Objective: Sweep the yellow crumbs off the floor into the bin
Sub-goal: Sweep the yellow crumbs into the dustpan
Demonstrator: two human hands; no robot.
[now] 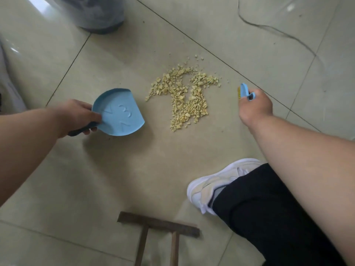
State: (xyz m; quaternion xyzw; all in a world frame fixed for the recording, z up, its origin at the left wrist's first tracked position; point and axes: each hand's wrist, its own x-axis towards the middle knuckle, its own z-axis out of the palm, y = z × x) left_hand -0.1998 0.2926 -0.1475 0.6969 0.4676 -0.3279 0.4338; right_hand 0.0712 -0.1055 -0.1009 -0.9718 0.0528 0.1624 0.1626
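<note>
A loose pile of yellow crumbs [184, 96] lies on the beige floor tiles in the middle of the view. My left hand [76, 115] grips the dark handle of a light blue dustpan [119, 113], which sits just left of the pile with its open edge toward the crumbs. My right hand [255, 108] holds a small blue brush [243, 92] with yellow bristles, to the right of the pile and apart from it. The grey bin [99, 14] with a plastic liner stands at the top left.
My right leg in black trousers and a white shoe [217, 186] rest on the floor at the lower right. A dark wooden frame [159, 227] lies at the bottom centre. A thin cable [278, 31] runs across the tiles at the top right.
</note>
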